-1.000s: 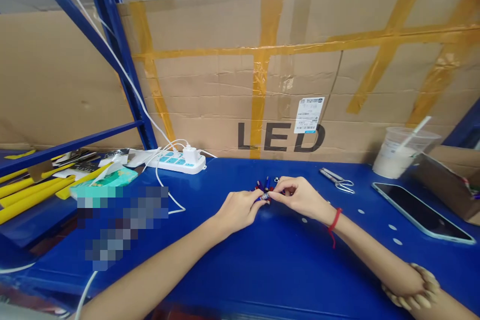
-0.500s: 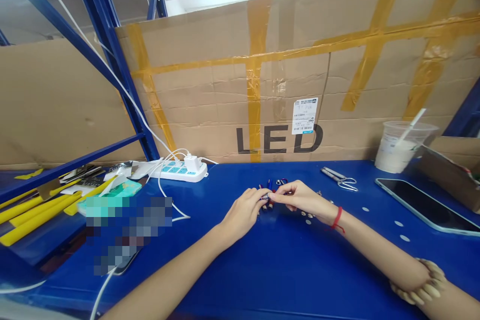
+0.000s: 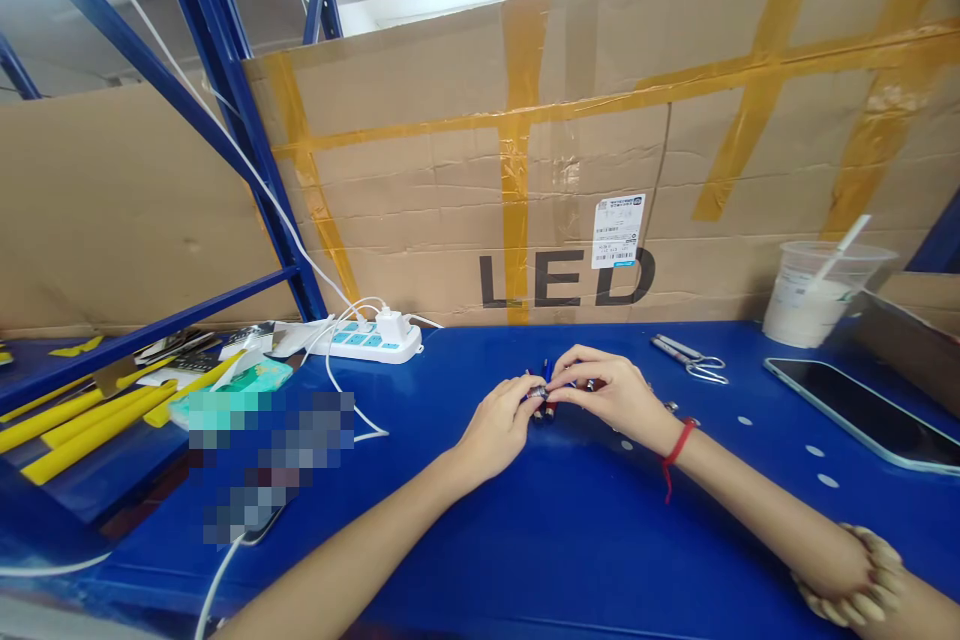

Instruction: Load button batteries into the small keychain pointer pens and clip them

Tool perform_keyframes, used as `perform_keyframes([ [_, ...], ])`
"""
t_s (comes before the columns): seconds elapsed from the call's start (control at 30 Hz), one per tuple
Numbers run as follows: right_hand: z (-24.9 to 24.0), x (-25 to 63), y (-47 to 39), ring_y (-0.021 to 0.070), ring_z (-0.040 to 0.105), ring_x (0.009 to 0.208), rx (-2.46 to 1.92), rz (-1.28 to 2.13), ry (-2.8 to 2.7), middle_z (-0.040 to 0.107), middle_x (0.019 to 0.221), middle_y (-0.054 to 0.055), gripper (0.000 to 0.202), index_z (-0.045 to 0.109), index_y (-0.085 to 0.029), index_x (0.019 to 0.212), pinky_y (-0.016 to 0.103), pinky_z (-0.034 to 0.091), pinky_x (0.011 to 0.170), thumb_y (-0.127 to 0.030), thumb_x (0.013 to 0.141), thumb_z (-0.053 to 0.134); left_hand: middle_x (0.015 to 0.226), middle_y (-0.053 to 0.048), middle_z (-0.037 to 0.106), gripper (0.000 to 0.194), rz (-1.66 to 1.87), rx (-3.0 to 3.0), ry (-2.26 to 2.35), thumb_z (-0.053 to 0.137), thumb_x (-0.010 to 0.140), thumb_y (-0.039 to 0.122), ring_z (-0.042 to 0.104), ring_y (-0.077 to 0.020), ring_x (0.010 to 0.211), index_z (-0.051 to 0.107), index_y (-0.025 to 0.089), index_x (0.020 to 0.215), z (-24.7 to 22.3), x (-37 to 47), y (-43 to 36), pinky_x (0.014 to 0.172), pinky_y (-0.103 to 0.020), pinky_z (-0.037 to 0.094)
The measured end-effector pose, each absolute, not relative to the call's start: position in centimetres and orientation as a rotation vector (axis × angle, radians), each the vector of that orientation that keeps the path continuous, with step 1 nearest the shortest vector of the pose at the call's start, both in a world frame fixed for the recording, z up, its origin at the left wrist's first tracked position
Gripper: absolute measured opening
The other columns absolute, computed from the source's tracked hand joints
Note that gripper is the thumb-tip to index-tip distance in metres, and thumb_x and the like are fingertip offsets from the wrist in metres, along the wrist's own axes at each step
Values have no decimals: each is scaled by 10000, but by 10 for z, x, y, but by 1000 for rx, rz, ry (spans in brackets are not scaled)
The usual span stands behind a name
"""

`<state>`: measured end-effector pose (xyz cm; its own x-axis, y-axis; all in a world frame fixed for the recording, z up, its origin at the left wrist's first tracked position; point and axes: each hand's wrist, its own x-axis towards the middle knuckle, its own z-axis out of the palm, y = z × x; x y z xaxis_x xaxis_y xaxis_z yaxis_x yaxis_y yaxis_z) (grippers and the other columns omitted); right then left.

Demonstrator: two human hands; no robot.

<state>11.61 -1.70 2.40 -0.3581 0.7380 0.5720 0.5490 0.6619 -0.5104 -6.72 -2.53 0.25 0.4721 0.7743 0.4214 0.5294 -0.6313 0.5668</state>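
i log: left hand (image 3: 495,428), digits pinched on a small metallic piece (image 3: 538,392); right hand (image 3: 606,395), thumb and fingertip closed at its right end. piece: between both hands, over blue table (image 3: 540,540). farther right: scissors (image 3: 679,353), phone (image 3: 862,412), cup (image 3: 802,310). left: power strip (image 3: 367,346).

Left hand (image 3: 495,428), right hand (image 3: 616,398) close together, both pinching; forearms (image 3: 375,540) angled inward.

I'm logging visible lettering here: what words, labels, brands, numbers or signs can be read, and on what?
"LED": black letters on the cardboard panel.
White label on the panel: print too small to read.
Cup: markings too small to read.
Teal packet: markings too blurred to read.
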Motion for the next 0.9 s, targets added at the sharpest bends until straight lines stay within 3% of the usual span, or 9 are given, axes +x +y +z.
perform_keyframes([
  [0.23, 22, 122, -12, 136, 581, 706, -905, 233, -2150, 628, 853, 42, 286, 718, -231, 731, 244, 435, 631, -459, 790, 555, 918, -34, 622, 255, 931, 2381, 1046, 320, 920, 252, 534, -156, 849, 561, 201, 989, 1, -68, -27, 804, -283, 424],
  [0.53, 13, 116, -17, 130, 590, 690, -1046, 285, -2157, 635, 798, 13, 238, 692, -230, 633, 239, 430, 630, -412, 759, 603, 941, -28, 631, 177, 781, 2461, 1078, 378, 897, 221, 535, -168, 873, 552, 204, 926, 3, -73, -31, 816, -312, 410],
  [0.73, 10, 112, -19, 113, 565, 594, -1117, 337, -2034, 635, 802, 18, 200, 686, -218, 659, 240, 435, 560, -379, 747, 607, 907, -33, 622, 160, 889, 2341, 1094, 371, 898, 246, 557, -163, 849, 524, 199, 911, 2, -71, -30, 776, -296, 433],
  [0.9, 10, 110, -18, 136, 574, 639, -1105, 400, -2015, 638, 779, 30, 195, 691, -211, 658, 249, 445, 570, -373, 736, 617, 917, -31, 628, 114, 924, 2298, 1087, 398, 881, 230, 571, -160, 828, 505, 196, 869, 1, -71, -29, 751, -283, 445],
])
